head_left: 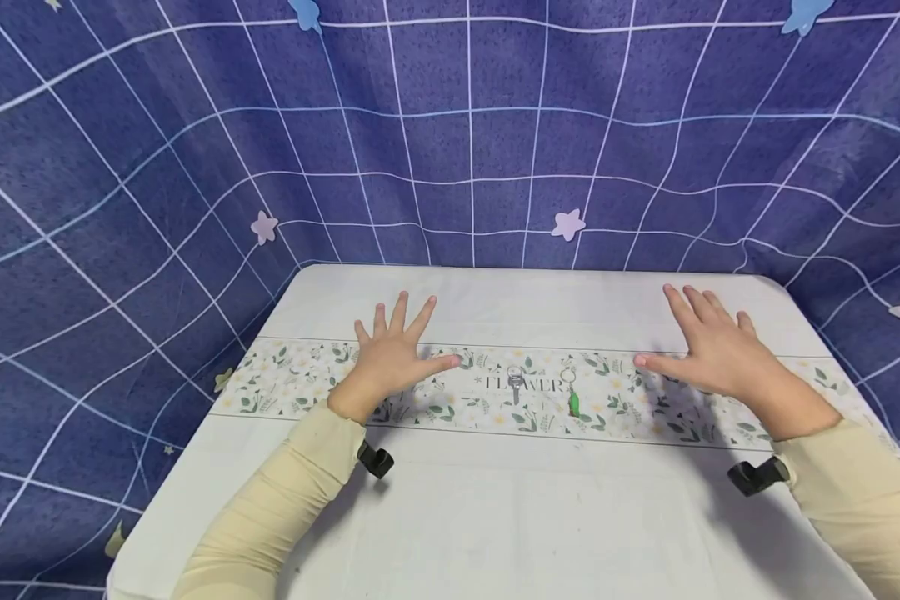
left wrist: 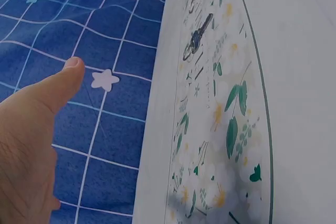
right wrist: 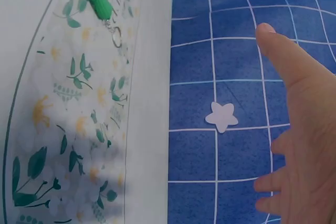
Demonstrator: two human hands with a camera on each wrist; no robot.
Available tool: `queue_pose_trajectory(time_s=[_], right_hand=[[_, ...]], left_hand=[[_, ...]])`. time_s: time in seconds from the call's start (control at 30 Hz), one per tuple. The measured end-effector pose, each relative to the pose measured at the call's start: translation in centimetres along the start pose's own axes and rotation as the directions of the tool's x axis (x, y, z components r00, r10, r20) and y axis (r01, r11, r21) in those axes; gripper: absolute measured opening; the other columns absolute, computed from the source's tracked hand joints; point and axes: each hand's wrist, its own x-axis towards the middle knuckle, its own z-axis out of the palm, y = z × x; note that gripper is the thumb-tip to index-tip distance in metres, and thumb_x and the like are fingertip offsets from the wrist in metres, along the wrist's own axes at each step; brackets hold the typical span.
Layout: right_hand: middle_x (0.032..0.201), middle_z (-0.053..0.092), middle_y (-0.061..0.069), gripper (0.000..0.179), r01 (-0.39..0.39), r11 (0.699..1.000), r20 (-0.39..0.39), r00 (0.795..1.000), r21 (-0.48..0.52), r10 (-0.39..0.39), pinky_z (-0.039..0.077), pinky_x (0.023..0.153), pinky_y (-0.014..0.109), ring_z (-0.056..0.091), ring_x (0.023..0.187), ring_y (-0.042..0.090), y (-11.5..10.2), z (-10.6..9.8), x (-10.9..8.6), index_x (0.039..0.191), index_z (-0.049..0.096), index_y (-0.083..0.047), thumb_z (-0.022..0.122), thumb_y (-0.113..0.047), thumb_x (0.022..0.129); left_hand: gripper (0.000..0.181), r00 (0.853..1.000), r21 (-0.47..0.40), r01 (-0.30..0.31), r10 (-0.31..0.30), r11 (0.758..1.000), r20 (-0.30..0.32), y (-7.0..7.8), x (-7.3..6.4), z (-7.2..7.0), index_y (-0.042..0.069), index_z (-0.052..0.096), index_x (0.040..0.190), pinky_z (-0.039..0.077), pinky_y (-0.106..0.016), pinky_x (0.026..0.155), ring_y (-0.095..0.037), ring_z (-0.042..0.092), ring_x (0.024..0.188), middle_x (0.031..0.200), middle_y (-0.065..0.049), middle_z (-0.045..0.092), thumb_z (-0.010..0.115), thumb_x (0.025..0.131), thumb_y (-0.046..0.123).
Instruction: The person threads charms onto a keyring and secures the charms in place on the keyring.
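A key (head_left: 516,388) on a metal ring lies on the printed flower band in the middle of the table. Just right of it is a green keychain charm (head_left: 573,404) with a red-orange end and its own ring (head_left: 567,375). My left hand (head_left: 390,358) is held over the band left of the key, fingers spread, holding nothing. Over the right part of the band, my right hand (head_left: 720,354) also has its fingers stretched out and holds nothing. The right wrist view shows the charm (right wrist: 101,4) closer up; the left wrist view shows the key (left wrist: 199,35).
The white tablecloth (head_left: 495,500) carries a floral strip with the word FLOWER. A blue curtain (head_left: 435,142) with a white grid and stars hangs behind the table and along its sides. Black straps (head_left: 376,459) show at both wrists.
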Motion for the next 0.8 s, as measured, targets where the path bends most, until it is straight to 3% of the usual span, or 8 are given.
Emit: queue_pose_trajectory(time_s=[0.23,0.53,0.8], right_hand=[[0.157,0.03,0.033,0.111,0.061,0.997,-0.129,0.99,0.041,-0.055,0.03,0.105,0.072,0.031,0.14,0.053,-0.3,-0.2,0.4,0.161,0.012,-0.004,0.067,-0.065,0.087],[0.158,0.03,0.03,0.104,0.052,0.984,-0.151,0.988,0.172,-0.025,0.031,0.106,0.071,0.032,0.14,0.053,-1.0,0.4,1.4,0.162,0.014,-0.008,0.067,-0.061,0.089],[0.151,0.043,0.024,0.096,0.067,0.961,-0.197,0.98,0.269,-0.013,0.036,0.101,0.069,0.042,0.134,0.049,-1.7,1.9,2.0,0.162,0.019,-0.01,0.068,-0.053,0.092]], left_hand=[[0.102,0.995,-0.077,-0.033,0.026,0.996,-0.094,0.4,0.5,0.4,0.041,-0.002,0.161,0.014,-0.077,0.11,-0.049,0.022,0.147,0.169,-0.013,0.009,0.046,0.083,0.086],[0.1,0.987,-0.171,-0.093,0.068,0.981,-0.147,1.2,1.4,1.2,0.037,0.004,0.163,0.023,-0.071,0.111,-0.044,0.035,0.143,0.166,-0.013,0.02,0.049,0.085,0.082],[0.095,0.978,-0.243,-0.12,0.073,0.963,-0.196,2.1,2.0,2.0,0.033,0.013,0.163,0.026,-0.067,0.112,-0.042,0.041,0.14,0.163,-0.011,0.03,0.055,0.088,0.075]])
